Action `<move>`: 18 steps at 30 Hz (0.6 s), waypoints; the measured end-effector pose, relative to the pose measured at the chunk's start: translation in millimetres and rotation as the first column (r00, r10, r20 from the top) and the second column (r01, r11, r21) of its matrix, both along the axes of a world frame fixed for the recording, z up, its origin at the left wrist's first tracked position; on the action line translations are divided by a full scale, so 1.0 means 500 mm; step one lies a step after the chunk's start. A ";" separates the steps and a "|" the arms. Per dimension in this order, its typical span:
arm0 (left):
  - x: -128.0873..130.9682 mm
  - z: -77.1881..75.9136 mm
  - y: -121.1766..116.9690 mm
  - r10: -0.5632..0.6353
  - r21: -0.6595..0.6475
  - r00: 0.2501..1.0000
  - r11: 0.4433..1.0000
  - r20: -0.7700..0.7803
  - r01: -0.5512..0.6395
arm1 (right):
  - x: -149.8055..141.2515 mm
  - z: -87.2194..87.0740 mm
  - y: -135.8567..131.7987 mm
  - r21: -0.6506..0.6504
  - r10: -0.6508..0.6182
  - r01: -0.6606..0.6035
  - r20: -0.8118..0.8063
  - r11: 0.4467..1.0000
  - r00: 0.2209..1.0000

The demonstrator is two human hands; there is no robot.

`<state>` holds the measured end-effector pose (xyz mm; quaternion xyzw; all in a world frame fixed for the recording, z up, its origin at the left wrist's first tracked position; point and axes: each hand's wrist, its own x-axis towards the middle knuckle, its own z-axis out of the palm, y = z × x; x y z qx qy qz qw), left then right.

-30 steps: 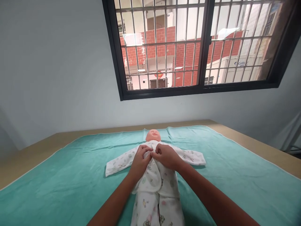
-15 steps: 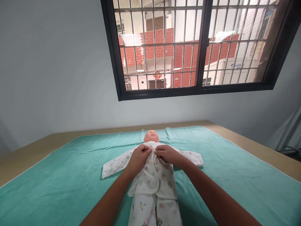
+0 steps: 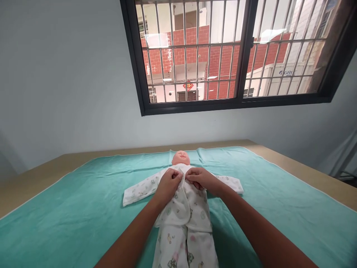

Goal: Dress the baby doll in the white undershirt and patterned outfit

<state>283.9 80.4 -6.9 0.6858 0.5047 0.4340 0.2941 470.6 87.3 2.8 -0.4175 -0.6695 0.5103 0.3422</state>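
A baby doll (image 3: 180, 158) lies on its back, its head toward the wall, dressed in a white printed baby shirt (image 3: 199, 212) and matching pants (image 3: 170, 242). Both sleeves stretch out to the sides. At the chest, my left hand (image 3: 170, 184) pinches the shirt's front edge, fingers closed. Just right of it, my right hand (image 3: 202, 179) is also closed in a pinch at the shirt's other front edge. The fingertips of the two hands are close together but apart. Whatever small fastening sits between them is too small to make out.
A teal blanket (image 3: 92, 208) with a pale border covers most of the wooden table (image 3: 41, 167). Behind the table rises a grey-white wall (image 3: 69, 93) with a dark-framed, barred window (image 3: 192, 108). A metal frame (image 3: 344, 156) stands at the far right.
The view has tipped down slightly. Both hands stay at the doll's chest, with the right fingertips shifted a little away from the left ones.
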 end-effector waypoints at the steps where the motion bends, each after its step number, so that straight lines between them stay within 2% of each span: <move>1: 0.001 -0.001 0.001 0.004 -0.001 1.000 1.000 0.002 -0.004 | 0.000 0.000 0.000 0.007 -0.005 0.005 0.010 1.000 1.000; 4: 0.003 -0.002 0.001 0.012 0.004 1.000 1.000 0.008 -0.012 | -0.005 0.000 -0.002 0.061 -0.005 0.001 0.058 0.998 0.998; 10: 0.005 0.006 -0.010 0.001 0.014 1.000 1.000 0.024 -0.002 | -0.016 0.000 -0.006 0.198 -0.095 0.069 0.125 0.978 0.988; 15: 0.001 0.008 -0.013 -0.001 0.004 0.999 1.000 0.035 0.001 | -0.014 -0.004 -0.002 0.126 -0.064 0.048 0.125 0.991 0.990; 18: 0.000 0.009 -0.016 -0.033 -0.003 0.998 0.999 0.049 0.033 | -0.016 -0.006 0.001 0.125 -0.084 0.067 0.135 0.990 0.987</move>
